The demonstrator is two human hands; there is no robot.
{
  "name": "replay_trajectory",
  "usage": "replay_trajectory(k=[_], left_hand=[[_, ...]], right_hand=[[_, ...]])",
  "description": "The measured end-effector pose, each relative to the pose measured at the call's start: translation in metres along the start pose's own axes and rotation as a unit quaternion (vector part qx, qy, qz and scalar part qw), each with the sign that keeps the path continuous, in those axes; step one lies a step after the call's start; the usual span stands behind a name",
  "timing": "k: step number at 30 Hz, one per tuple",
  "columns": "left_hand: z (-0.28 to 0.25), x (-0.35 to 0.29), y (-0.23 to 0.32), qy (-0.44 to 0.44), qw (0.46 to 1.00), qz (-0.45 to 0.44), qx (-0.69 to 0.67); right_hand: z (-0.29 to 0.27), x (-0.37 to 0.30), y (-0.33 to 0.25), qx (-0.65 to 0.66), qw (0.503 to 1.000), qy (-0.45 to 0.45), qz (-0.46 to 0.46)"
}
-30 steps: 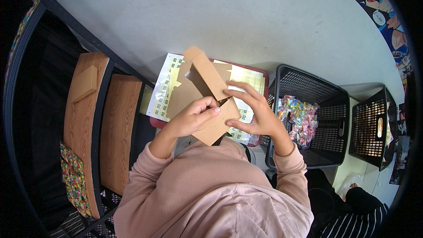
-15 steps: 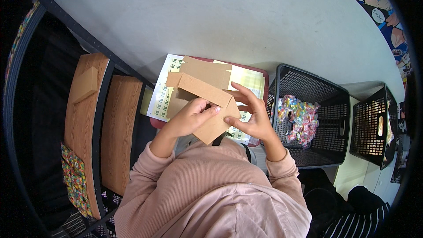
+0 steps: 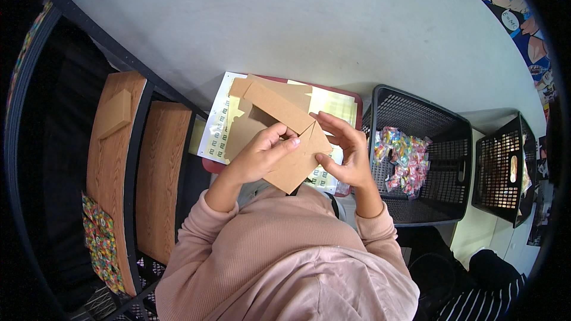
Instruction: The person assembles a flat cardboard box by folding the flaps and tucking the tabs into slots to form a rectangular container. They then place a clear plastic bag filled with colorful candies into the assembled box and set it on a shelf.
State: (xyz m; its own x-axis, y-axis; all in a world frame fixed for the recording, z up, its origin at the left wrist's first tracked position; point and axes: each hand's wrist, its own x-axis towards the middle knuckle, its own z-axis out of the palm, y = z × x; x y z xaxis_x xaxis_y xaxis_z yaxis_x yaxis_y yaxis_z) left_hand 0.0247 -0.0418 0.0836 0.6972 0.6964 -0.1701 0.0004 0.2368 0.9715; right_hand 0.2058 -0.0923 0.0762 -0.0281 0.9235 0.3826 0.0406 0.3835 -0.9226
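- Brown box (image 3: 294, 166), mid-dial, raised over flat cardboard (image 3: 297, 98); I judge it part-folded.
- Done: long side (image 3: 278, 107) bent up. Undone: end tab (image 3: 239, 87) juts loose toward 11 o'clock.
- Left hand (image 3: 264, 153), 8 o'clock: grip pinching box edge.
- Right hand (image 3: 345, 153), 3 o'clock: thumb on box, fingers curved near corner; from here I can't tell whether that grip clamps.

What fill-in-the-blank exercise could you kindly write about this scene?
The left grip and ____ grip are at the partly folded brown cardboard box.
The large rectangular plastic basket of colourful wrapped pieces is coloured ____.
The flat tan cardboard box rests on the brown wood-grain panel, toward the picture's ____ side.

Missing words: right; black; left.
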Motion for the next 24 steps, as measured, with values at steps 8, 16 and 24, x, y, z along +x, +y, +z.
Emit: replay_trajectory(k=[8, 16, 24], left_hand=[[0.001, 0.001, -0.003, -0.008, 1.0, 0.011, -0.022], [0.002, 0.001, -0.003, -0.008, 1.0, -0.006, -0.019], [-0.001, 0.001, -0.005, -0.014, 1.0, -0.01, -0.003]], right_hand=[[-0.002, 0.0, -0.003, -0.039, 0.999, 0.001, 0.002], [0.001, -0.003, -0.013, -0.02, 0.998, 0.016, 0.056], [0.006, -0.001, -0.017, -0.028, 0.995, 0.033, 0.085]])
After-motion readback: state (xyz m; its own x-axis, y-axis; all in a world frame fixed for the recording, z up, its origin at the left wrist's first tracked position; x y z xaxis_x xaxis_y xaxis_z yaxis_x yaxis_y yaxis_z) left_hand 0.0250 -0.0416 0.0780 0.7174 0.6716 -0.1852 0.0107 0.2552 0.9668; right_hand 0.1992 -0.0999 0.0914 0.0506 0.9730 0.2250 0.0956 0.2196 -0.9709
